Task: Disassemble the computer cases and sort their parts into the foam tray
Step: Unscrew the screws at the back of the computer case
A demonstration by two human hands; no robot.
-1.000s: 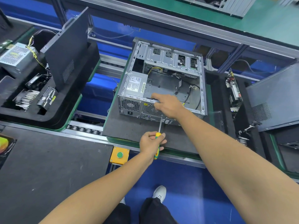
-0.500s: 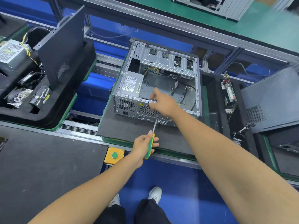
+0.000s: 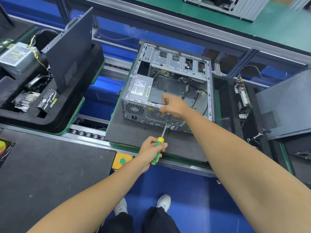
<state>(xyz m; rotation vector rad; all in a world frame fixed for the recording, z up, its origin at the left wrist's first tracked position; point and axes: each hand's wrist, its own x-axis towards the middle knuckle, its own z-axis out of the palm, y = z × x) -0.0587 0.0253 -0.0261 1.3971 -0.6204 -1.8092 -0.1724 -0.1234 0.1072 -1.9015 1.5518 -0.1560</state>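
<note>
An open computer case (image 3: pixel 170 84) lies on its side on a dark grey pallet mat (image 3: pixel 134 135) at the centre of a roller conveyor line (image 3: pixel 87 132), its bare metal interior facing up and its rear panel turned toward the person. At 9 o'clock from the case sits a black foam tray (image 3: pixel 50 121) with a dark side panel (image 3: pixel 70 52) standing tilted in it; a grey power supply (image 3: pixel 16 56) rests at the tray's 10 o'clock corner, and a heat sink (image 3: pixel 25 100) and a drive (image 3: pixel 48 100) lie side by side in its near slots. At 3 o'clock from the case a second foam tray (image 3: pixel 227 105) holds a circuit board (image 3: pixel 242 96) on edge, with another dark panel (image 3: pixel 286 105) leaning beyond it. Inside the case, a second power supply (image 3: pixel 141 87) occupies the 9 o'clock corner, loose cables (image 3: pixel 200 98) curling at 3 o'clock. The right hand (image 3: pixel 175 106) reaches over the case's rear edge, its forefinger and thumb pinching the rim of the metal frame (the other fingers curl under, partly hidden). The left hand (image 3: pixel 152 149), at 6 o'clock from the case, grips the green-and-yellow handle of a screwdriver (image 3: pixel 159 148), its fingers wrapped round it; the shaft angles up toward the rear panel, though whether the tip touches the metal cannot be told. A yellow button box (image 3: pixel 122 160) with a green button sits at the conveyor's near edge, at 9 o'clock from the left hand. A small dark screw (image 3: pixel 144 128) lies on the mat just before the case.
</note>
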